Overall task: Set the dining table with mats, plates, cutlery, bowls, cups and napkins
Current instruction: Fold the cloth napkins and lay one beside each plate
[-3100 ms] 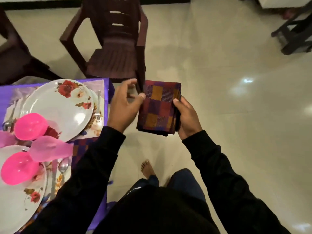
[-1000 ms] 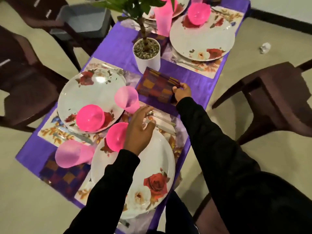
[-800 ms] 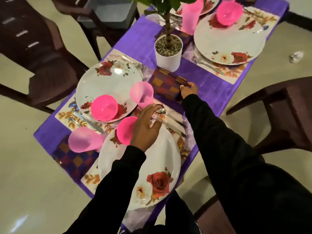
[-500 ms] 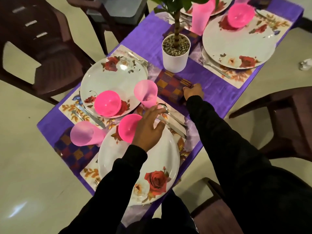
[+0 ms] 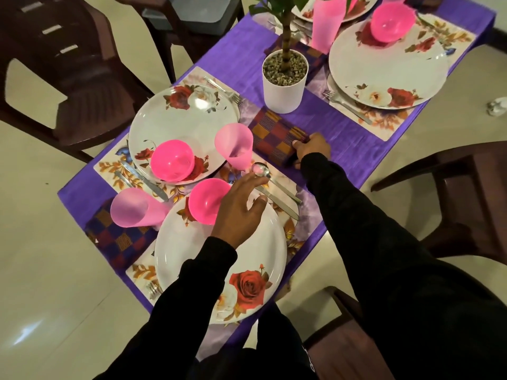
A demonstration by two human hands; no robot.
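Right hand: my right hand (image 5: 312,147) sits on the near right corner of the folded checked napkin (image 5: 275,139); the fingers curl over that edge and grip it, knuckles up, thumb hidden from me.
Napkin: it lies flat on the purple tablecloth (image 5: 348,138), just in front of the white plant pot (image 5: 284,83) and beside the tilted pale pink cup (image 5: 235,149).
Left hand: my left hand (image 5: 238,208) hovers over the top rim of the near plate (image 5: 219,259), fingers loosely spread and straight, holding nothing; the fingertips (image 5: 259,182) reach toward the spoon (image 5: 274,182), and I cannot tell whether they touch it.
Cutlery near me: the spoon and a knife (image 5: 279,202) lie side by side on the floral mat (image 5: 290,237), right of the near plate; fork tines (image 5: 153,289) show at the plate's left edge.
Near bowl: a bright pink bowl (image 5: 207,200) rests on the near plate's top edge, partly behind my left hand.
Second setting: a rose plate (image 5: 181,127) carries another pink bowl (image 5: 172,160); a knife (image 5: 144,181) lies to its left, a fork (image 5: 223,90) on its far side.
Second cup: a pale pink cup (image 5: 135,211) lies on its side over a second checked napkin (image 5: 118,237) at the table's left corner.
Far setting: a third plate (image 5: 389,72) with a pink bowl (image 5: 392,21), a fork (image 5: 347,105) beside it and a tall pink cup (image 5: 325,26).
Surroundings: dark brown chairs (image 5: 55,67) stand around the table on a pale tiled floor (image 5: 55,297).
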